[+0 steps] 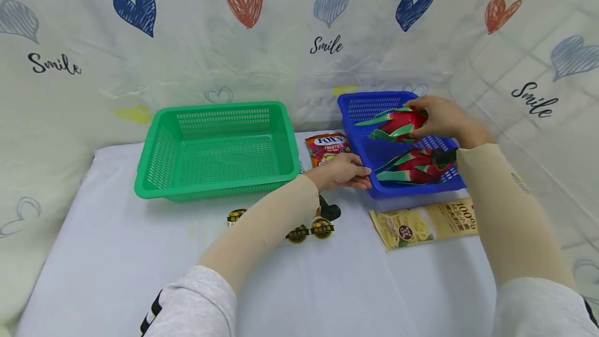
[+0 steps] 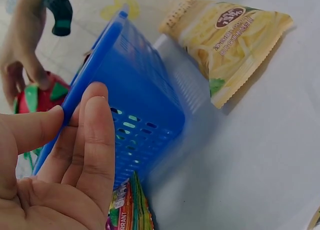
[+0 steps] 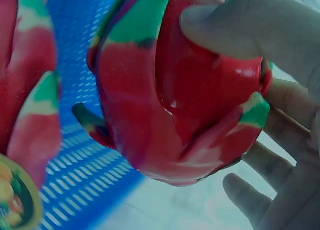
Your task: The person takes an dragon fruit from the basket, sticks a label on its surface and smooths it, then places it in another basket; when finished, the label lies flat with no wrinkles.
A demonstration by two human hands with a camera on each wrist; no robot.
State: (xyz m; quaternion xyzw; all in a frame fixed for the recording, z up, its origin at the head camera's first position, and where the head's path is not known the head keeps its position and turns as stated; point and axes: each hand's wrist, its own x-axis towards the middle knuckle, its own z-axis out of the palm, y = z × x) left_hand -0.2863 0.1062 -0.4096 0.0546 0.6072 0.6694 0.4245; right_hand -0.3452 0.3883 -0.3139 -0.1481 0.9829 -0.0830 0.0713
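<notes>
My left hand (image 1: 343, 170) pinches the left rim of a blue plastic basket (image 1: 421, 190), thumb over the edge and fingers along the outer wall (image 2: 145, 85). Over the back part of this basket, my right hand (image 1: 442, 118) grips a red dragon fruit (image 1: 403, 122) with green-tipped scales. In the right wrist view the thumb lies across that fruit (image 3: 185, 125) and some fingers are behind it. A second dragon fruit (image 1: 416, 167) lies in the basket's front part, a round sticker (image 3: 15, 195) on it. Whether the held fruit touches the basket cannot be told.
A green plastic basket (image 1: 215, 188) stands to the left. Between the baskets lies a red FOX'S candy bag (image 1: 327, 145). A yellow pasta packet (image 1: 426, 224) lies in front of the blue basket. Round gold-and-black labels (image 1: 322, 228) and a dark object (image 1: 330, 210) lie near my left forearm.
</notes>
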